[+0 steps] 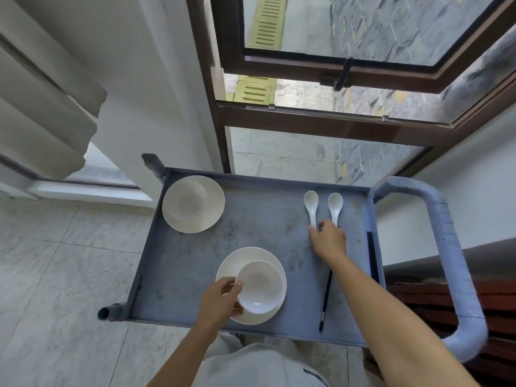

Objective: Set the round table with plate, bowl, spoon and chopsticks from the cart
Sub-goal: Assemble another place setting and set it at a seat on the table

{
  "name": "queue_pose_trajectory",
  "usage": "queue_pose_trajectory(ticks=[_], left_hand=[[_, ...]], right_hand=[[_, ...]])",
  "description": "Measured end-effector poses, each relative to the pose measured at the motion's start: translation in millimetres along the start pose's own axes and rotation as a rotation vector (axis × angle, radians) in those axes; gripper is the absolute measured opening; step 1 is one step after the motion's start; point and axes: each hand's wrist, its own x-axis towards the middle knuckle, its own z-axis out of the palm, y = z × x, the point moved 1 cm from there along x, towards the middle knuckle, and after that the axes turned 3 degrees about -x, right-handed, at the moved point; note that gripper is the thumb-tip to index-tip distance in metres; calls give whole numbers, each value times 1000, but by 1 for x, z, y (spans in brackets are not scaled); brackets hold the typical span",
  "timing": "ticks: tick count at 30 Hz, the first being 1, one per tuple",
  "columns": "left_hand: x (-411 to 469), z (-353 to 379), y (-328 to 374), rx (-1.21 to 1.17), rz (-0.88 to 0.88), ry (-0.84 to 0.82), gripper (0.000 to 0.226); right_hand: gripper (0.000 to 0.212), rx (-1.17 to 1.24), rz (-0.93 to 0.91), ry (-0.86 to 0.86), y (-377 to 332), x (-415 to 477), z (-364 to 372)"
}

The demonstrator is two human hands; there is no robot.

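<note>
On the grey cart tray [251, 219] a white bowl [261, 287] sits on a white plate [251, 258] near the front edge. My left hand [220, 300] grips the left rim of this plate and bowl. Two white spoons lie at the far right: the left spoon [311, 203] and the right spoon [335, 205]. My right hand [328, 240] rests over their handles, fingertips pinching the left spoon's handle. Black chopsticks [326, 300] lie under my right wrist, pointing toward the front edge. The round table is out of view.
A second bowl [185, 201] on a second plate [209, 216] stands at the cart's far left corner. More black chopsticks [371, 255] lie along the right rim. The padded cart handle [452, 261] curves on the right. A window [335, 79] and curtain [42, 107] are beyond.
</note>
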Motion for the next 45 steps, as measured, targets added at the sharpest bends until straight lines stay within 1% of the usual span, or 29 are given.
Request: queue_pose_trajectory(ticks=[3,5,9,11,13,15,16,19,21,23,27,29,30,31,32,33,34,35,37,40,42,45], left_hand=[[-2,-1,-1,-65,-22,65,10],[-2,-1,-2,-95,-27,85,11],[2,-2,0,-87,-30,78,15],[4,-3,2,-94,-29,69,15],[6,-4,1,-98,-25,59,15],[6,-5,-2,-92,-16,56,15],[6,-5,-3,-86,-10,55,13],[4,-7,-4,-85,0,46,5],[4,-9,-4,-109,0,21,5],[3,-10,-4,-128,-1,3,8],[0,-10,-6,-155,10,0,10],[0,-10,-8,-167,11,-3,9],[1,-11,-9,-168,15,-7,8],[2,-11,-10,-165,19,-15,9],[2,-11,-10,-163,20,-23,10],[3,-11,-11,-165,18,-29,12],[3,-11,-11,-168,14,-34,14],[3,-11,-11,-169,11,-37,16],[3,-11,-12,-171,7,-39,19],[5,-12,-12,-164,20,-57,20],[6,-12,-13,-169,17,-63,19],[6,-11,-13,-180,15,-60,20]], right_hand=[[37,-61,2,-51,-10,11,5],[31,-24,-24,-69,-16,4,4],[31,305,-139,-113,-4,-56,-1],[30,411,-202,-202,13,-97,-1],[25,456,-236,-335,29,-134,2],[22,457,-232,-453,41,-161,8],[21,434,-220,-485,44,-170,13],[21,339,-177,-491,42,-181,30],[24,309,-149,-492,34,-181,37],[27,273,-159,-491,26,-179,42],[38,214,-196,-438,15,-173,50],[49,226,-167,-409,19,-171,52],[54,220,-135,-341,25,-169,52],[53,211,-102,-234,34,-164,50],[46,192,-74,-103,45,-158,47],[33,159,-53,26,56,-152,41],[23,121,-26,114,67,-145,35],[29,86,10,149,76,-137,30],[40,60,71,150,91,-121,21],[34,74,118,133,107,-104,11],[29,58,127,177,118,-97,1],[34,6,108,270,131,-93,-12]])
